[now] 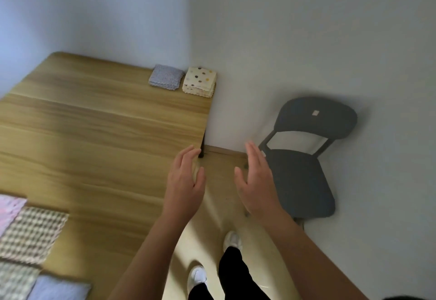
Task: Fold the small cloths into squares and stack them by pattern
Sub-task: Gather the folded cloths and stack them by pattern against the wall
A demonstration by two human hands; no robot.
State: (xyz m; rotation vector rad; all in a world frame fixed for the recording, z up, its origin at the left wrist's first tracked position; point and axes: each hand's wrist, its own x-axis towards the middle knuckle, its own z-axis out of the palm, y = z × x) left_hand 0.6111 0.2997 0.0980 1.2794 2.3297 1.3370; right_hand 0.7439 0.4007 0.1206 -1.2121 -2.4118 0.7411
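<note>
Both hands, left hand (183,186) and right hand (256,181), hover with each grip released and holding nothing past the desk (101,139) edge, while the lilac stack (166,77) and dotted stack (199,82) sit side by side in the far corner, unfolded cloths (33,233) near-left.

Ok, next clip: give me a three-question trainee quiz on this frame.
1. True or false: the left hand holds a cloth.
2. Which stack lies nearest the table's far corner by the wall? A) polka-dot stack B) blue-grey stack C) pink stack
3. Fill in: the dark grey ____ stands to the right of the table.

Key: 1 false, it and the right hand are open and empty. 2 A. 3 chair.
</note>
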